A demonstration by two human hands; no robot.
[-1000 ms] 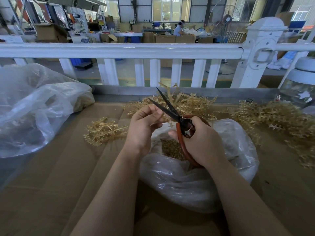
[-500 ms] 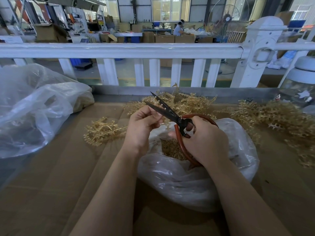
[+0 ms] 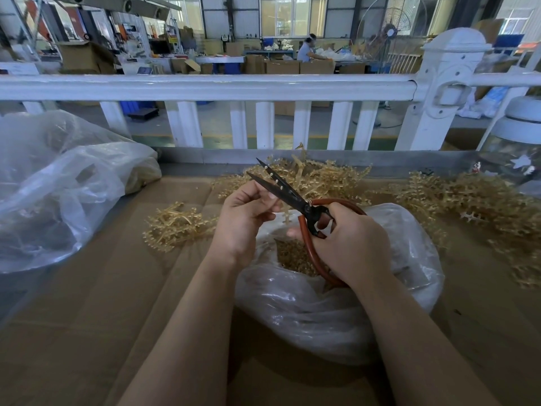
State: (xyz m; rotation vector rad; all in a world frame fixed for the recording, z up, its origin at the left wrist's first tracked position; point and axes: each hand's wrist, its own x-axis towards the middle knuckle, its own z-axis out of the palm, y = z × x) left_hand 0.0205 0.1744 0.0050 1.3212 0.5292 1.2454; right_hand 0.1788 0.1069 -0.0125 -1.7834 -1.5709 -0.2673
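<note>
My right hand (image 3: 352, 244) grips the red-brown loop handles of black-bladed scissors (image 3: 281, 190), whose blades stand slightly apart and point up and to the left. My left hand (image 3: 244, 218) pinches a small tan plastic sprue piece (image 3: 287, 215) beside the blades, just left of the pivot. Both hands hover over an open clear plastic bag (image 3: 336, 312) that holds small cut tan pieces (image 3: 292, 256).
Piles of tan plastic sprues lie on the cardboard-covered table: one at the left (image 3: 175, 227), one behind the hands (image 3: 319, 177), a big one at the right (image 3: 480, 212). A large crumpled plastic bag (image 3: 58, 186) sits far left. A white railing (image 3: 205, 86) borders the table's back.
The scissor blades have tilted lower and further left and closed somewhat. My left hand stays beside them with the piece; both hands have barely shifted.
</note>
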